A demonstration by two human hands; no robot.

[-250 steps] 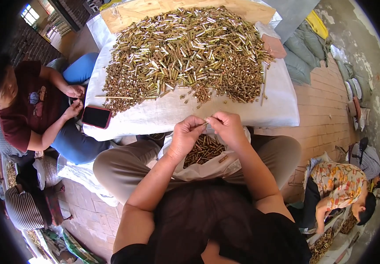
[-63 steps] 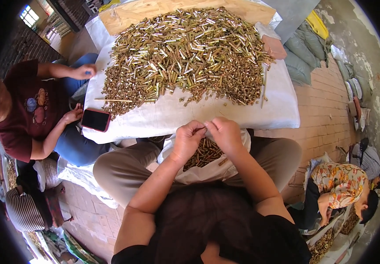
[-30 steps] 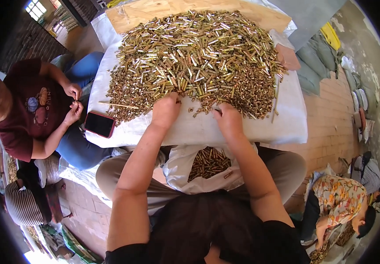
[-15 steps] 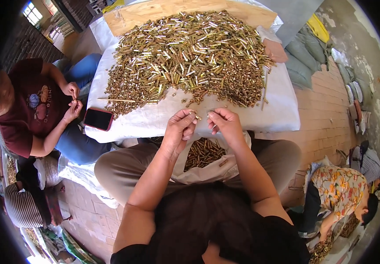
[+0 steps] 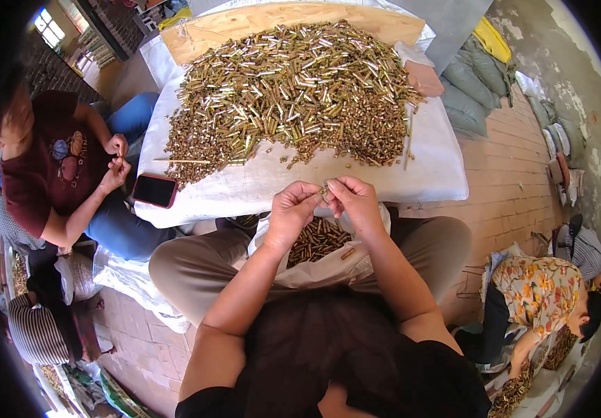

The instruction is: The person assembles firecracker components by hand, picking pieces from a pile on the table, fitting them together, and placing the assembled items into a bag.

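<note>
My left hand [image 5: 296,212] and my right hand [image 5: 357,200] meet at their fingertips just off the front edge of the white-covered table [image 5: 384,180]. Thumbs and fingers of both pinch a small brass-coloured metal part [image 5: 325,194], mostly covered by the fingers. Beyond them lies a big heap of brass-coloured metal parts [image 5: 293,76], with longer cylindrical pieces in the middle and short stubby ones along the near sides. Below my hands, between my knees, an open white sack [image 5: 359,265] holds many brownish-gold cylindrical pieces [image 5: 314,240].
A phone [image 5: 155,190] lies on the table's left corner, near a thin stick [image 5: 183,161]. Another stick [image 5: 409,139] lies right of the heap. A wooden board [image 5: 237,31] backs it. One person [image 5: 56,160] sits close at left; another [image 5: 541,292] bends over at lower right.
My hands were apart, each pinching a small piece; now their fingertips have come together. The view has shifted slightly.
</note>
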